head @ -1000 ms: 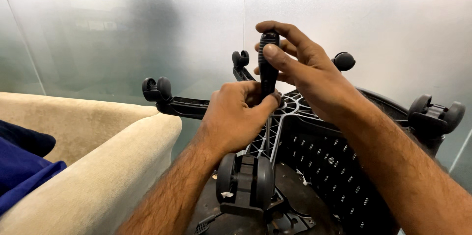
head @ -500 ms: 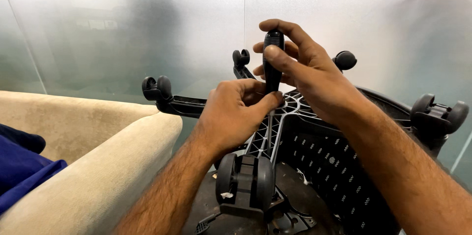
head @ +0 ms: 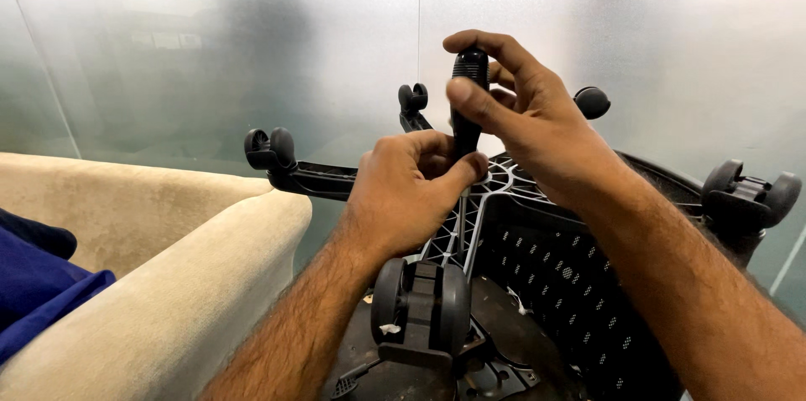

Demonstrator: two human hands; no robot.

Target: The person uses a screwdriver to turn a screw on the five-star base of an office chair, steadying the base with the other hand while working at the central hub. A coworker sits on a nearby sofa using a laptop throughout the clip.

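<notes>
The left hand [head: 416,187] clamps the black cylinder [head: 468,107] at the hub of the upturned chair base [head: 470,216] — steadying it — while the right hand [head: 529,120] pinches its top end.

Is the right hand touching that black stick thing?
Touching. The head view shows the right hand with thumb and fingers wrapped around the top of the black post.

An upturned black chair base [head: 470,225] rests on a perforated black seat [head: 579,283], right of a beige sofa arm [head: 168,300].
</notes>
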